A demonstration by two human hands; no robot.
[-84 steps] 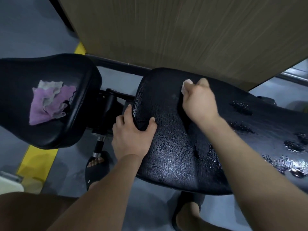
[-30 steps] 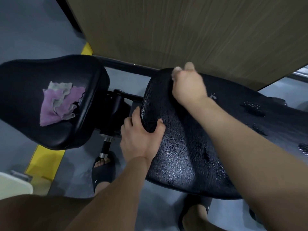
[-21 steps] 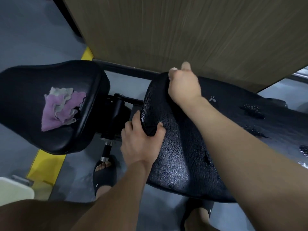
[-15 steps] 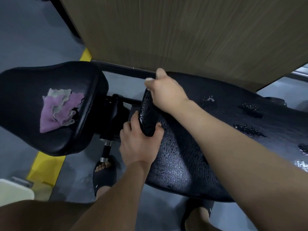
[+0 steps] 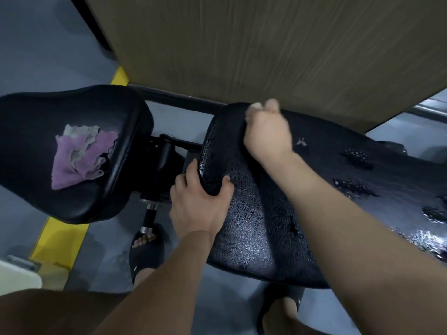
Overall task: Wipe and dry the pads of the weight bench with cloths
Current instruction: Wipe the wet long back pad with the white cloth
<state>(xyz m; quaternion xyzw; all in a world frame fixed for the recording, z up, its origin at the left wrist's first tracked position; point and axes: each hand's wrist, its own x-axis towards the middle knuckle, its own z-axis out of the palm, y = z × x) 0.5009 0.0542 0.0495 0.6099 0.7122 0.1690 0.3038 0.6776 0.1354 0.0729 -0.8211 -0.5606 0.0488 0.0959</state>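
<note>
glistening wet black pad point(image 5: 254, 226), droplets point(image 5: 355, 157) beading rightward; right hand point(image 5: 267, 134) grips white cloth point(image 5: 255, 107).

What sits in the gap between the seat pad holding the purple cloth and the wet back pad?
In the head view, the bench's black hinge bracket and a pin fill that gap; the left hand grips the back pad there.

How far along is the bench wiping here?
Partway. Done: the back pad shows a smeared wet film at its near end. In hand: the left hand grips that end while the right hand holds a barely visible pale cloth at the far edge. Left: water patches farther along, then drying; the purple cloth lies idle on the seat pad.
</note>
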